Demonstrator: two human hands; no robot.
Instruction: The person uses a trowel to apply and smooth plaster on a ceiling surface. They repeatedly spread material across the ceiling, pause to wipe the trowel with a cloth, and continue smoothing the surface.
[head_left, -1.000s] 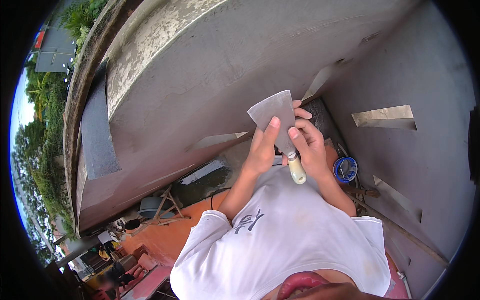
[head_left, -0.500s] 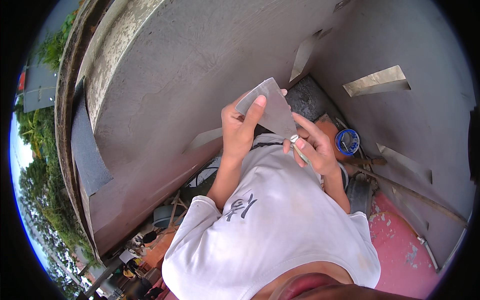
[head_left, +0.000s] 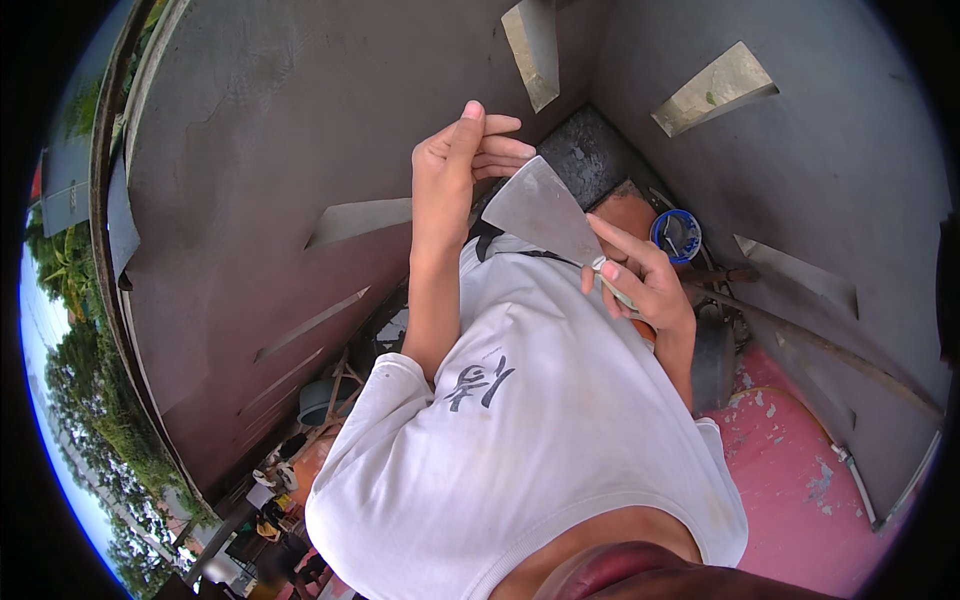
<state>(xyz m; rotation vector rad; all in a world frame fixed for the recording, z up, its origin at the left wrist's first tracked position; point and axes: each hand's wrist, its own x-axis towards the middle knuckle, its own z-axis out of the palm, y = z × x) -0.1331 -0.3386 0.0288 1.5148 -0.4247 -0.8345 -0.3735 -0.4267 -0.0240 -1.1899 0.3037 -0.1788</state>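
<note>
One scraper in midair, held one-handed

Our left grip is raised, thumb up, fingers loose, empty, tips by the scraper's wide edge. Our right grip is closed round its handle. One blue-rimmed bucket further right.

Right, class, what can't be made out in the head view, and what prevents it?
All in the head view:
Scraper: handle mostly hidden by the fingers of the right hand.
Blade: its far face is turned away.
Left hand: whether its fingertips touch the blade; one angle can't settle it.
Blue-rimmed bucket: contents too small to identify.
Clutter at lower left: too small and blurred.
</note>
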